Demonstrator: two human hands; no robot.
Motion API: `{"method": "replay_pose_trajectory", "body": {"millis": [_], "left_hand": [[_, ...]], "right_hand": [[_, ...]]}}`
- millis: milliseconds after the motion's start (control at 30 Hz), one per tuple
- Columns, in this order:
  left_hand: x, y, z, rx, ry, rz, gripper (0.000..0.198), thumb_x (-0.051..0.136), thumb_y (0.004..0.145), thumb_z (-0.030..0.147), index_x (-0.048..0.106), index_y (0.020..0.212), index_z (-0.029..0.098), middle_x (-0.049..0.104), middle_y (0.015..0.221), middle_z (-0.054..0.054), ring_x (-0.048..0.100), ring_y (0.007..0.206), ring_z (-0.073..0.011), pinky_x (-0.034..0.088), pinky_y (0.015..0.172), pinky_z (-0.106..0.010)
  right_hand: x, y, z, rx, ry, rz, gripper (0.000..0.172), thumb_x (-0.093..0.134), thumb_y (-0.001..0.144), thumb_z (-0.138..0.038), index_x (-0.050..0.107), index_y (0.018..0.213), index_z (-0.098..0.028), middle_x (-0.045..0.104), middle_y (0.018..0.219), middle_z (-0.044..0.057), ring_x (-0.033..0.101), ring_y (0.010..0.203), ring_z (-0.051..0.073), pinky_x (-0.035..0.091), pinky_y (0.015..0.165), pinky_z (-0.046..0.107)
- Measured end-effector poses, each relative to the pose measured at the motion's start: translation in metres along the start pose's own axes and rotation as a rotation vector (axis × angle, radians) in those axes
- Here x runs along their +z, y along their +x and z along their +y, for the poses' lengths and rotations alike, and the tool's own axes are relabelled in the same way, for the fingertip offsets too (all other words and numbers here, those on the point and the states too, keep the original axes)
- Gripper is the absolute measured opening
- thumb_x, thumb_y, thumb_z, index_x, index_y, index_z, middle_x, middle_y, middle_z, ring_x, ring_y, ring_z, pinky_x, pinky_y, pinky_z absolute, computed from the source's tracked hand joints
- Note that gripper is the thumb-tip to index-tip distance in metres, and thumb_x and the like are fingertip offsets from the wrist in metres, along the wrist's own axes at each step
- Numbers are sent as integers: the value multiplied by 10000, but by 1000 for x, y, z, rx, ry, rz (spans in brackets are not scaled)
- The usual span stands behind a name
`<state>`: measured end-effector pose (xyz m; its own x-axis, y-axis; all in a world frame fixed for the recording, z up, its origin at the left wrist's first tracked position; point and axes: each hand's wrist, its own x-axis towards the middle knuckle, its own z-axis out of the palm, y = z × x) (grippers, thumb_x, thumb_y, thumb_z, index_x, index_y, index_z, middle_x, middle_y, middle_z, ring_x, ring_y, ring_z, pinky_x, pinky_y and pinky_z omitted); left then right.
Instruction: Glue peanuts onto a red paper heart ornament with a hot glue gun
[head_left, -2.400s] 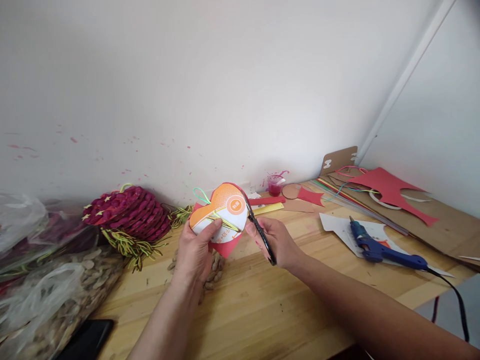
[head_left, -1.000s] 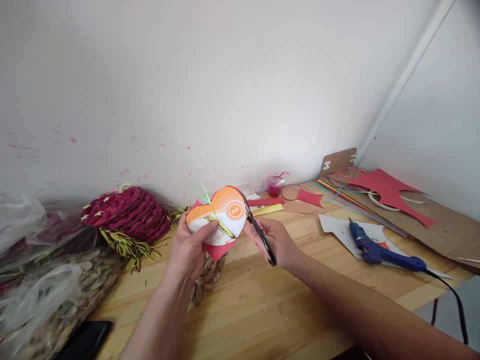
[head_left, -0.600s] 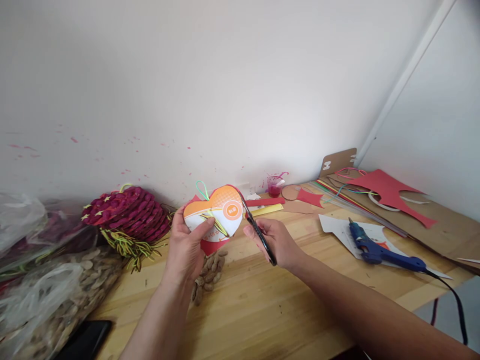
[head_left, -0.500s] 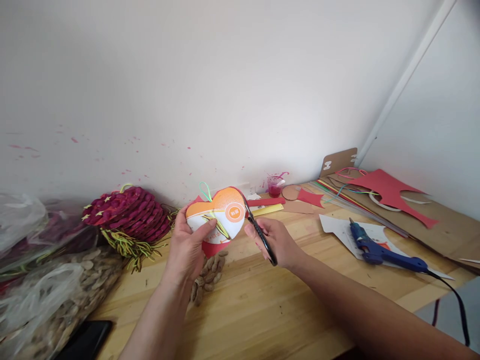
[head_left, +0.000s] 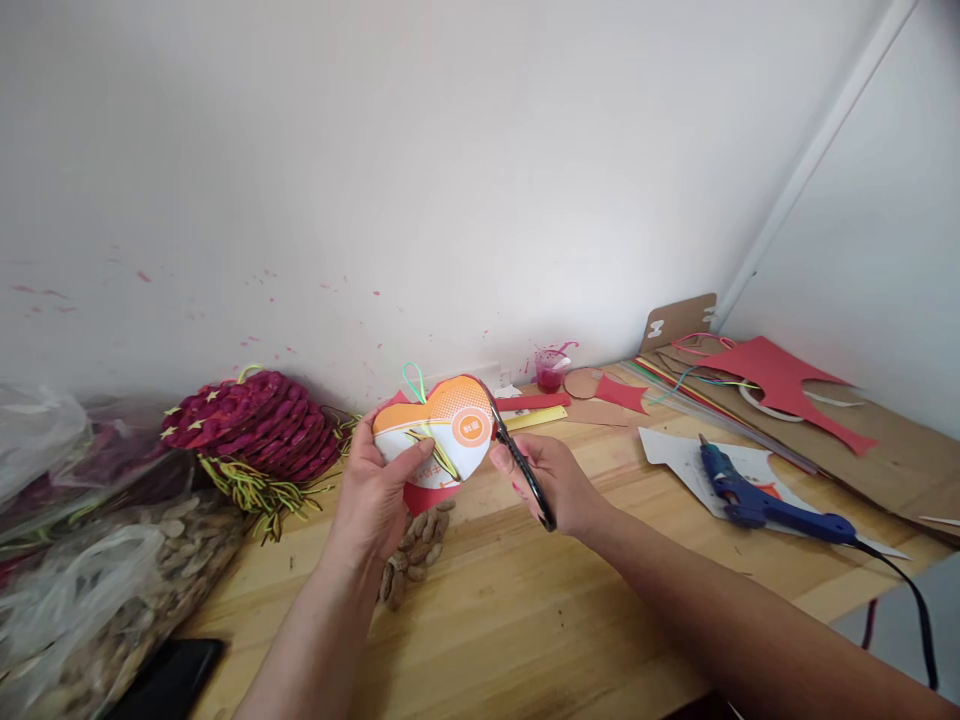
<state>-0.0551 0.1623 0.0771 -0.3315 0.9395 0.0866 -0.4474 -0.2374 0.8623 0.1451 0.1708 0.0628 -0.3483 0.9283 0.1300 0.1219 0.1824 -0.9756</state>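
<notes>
My left hand (head_left: 379,495) grips a heart-shaped card piece (head_left: 439,435), printed orange and white on a red backing, with a green cord loop at its top. My thumb presses on the heart's front face. My right hand (head_left: 559,485) is closed round black scissors (head_left: 517,460), whose blades reach up along the heart's right edge. Both hands are held above the wooden table (head_left: 525,610).
A small pile of peanuts (head_left: 412,555) lies under the heart. At left are a dark red woven ornament (head_left: 251,425), plastic bags of peanuts (head_left: 97,590) and a black phone (head_left: 165,680). A blue glue gun (head_left: 765,495), red paper scraps (head_left: 780,375) and cardboard lie right.
My left hand has turned the heart a little counter-clockwise and shifted it left and down. The scissors have stayed at its right edge.
</notes>
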Motion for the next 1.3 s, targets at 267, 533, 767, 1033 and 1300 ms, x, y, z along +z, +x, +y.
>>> {"method": "replay_pose_trajectory", "body": {"millis": [267,533,767,1033,1300], "left_hand": [[-3,2,7,-16,36,-4,857,1013,487,205,630,1254,214,762,1204,-75,747,972,-227,622,883,-361],[-8,6,12,-62,36,-13,789,1025,463,193,699,1181,177,809,1090,-63,760,899,-205,634,841,-325],[-12,3,10,-93,127,-112,764,996,587,226,673,1280,209,808,1102,-56,774,843,-202,660,760,-312],[-12,4,6,-78,100,-122,788,989,601,220,650,1313,204,803,1129,-67,772,894,-215,663,770,-309],[-13,5,15,-116,113,-82,823,1018,504,224,634,1230,169,800,1086,-79,768,865,-230,656,772,-346]], "right_hand": [[1,-1,-5,37,-29,37,632,697,834,-730,358,613,-245,309,504,-74,290,473,91,203,477,271],[2,-1,-3,47,-46,47,610,720,829,-706,381,625,-242,325,493,-79,315,457,88,225,463,267],[-3,2,9,55,5,-32,576,697,887,-654,370,665,-236,390,563,-66,406,447,96,294,443,254],[-4,2,1,24,-18,-39,618,656,892,-705,344,641,-234,341,553,-62,322,471,86,216,458,256],[-4,1,-2,42,-23,-30,629,683,860,-717,352,624,-238,332,525,-65,294,478,91,204,469,263]]}}
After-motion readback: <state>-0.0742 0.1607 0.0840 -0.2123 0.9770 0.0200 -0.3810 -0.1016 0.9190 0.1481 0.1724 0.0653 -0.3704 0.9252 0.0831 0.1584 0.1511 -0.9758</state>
